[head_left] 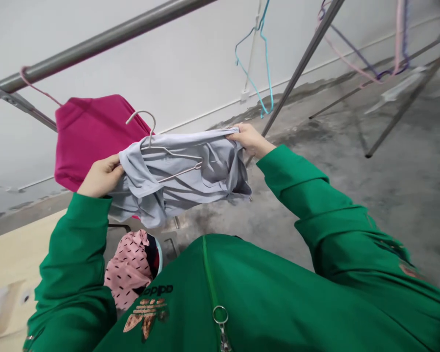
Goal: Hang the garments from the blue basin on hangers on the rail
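Left hand (pixel 100 177), right hand (pixel 250 139) both pinch shirt (pixel 187 188) edge; hanger (pixel 174 155) partly tucked (right corner bare). Best: keep edge taut, hook clear.

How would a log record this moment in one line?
left hand: grips grey garment; right hand: grips its other end; pale hanger: partly covered by garment; magenta garment: hanging from rail

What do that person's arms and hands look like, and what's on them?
The left sleeve and right sleeve are long, bright green and wrinkly, ending near the wrists. High on the right one is a dark marking, too blurry to make out. The left hand and right hand are bare, with no gloves.
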A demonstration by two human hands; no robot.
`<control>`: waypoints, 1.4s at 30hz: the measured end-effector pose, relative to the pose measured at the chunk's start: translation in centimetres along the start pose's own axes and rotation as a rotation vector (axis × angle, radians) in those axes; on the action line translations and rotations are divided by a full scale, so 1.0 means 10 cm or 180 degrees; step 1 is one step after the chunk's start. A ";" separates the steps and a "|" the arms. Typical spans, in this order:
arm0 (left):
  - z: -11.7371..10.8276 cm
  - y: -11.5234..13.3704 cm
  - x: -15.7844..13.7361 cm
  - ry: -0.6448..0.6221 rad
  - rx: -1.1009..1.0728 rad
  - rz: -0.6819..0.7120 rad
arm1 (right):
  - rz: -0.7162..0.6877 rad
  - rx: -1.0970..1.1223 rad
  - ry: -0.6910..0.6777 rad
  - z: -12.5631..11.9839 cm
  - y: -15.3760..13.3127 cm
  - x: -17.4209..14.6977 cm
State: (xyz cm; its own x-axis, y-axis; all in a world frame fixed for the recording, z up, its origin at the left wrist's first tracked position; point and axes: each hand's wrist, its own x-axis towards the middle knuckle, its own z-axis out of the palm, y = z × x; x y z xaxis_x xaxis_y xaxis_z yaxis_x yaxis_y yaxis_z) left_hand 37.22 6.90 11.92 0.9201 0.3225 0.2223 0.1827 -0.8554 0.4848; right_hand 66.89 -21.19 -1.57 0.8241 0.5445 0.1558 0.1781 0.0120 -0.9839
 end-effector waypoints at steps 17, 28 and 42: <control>0.32 0.03 0.06 0.1162 -0.0328 0.0476 | -0.1254 -0.1708 -0.1050 -0.08 -0.15 -0.79; 0.36 -0.06 -0.04 0.1002 -0.0641 0.0574 | -0.1823 -0.2051 -0.0176 0.17 -0.27 -0.54; 0.80 -0.12 -0.16 0.0539 -0.1640 -0.0090 | -0.1167 -0.2109 -0.0384 0.52 -0.62 -0.77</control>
State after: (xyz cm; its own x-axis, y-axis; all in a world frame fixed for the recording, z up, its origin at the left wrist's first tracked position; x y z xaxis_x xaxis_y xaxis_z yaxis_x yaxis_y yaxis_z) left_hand 38.26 4.19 4.17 0.8408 0.4397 0.3159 -0.0263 -0.5496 0.8350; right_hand 56.63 -21.12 2.82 0.5926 0.6910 0.4141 0.7452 -0.2751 -0.6074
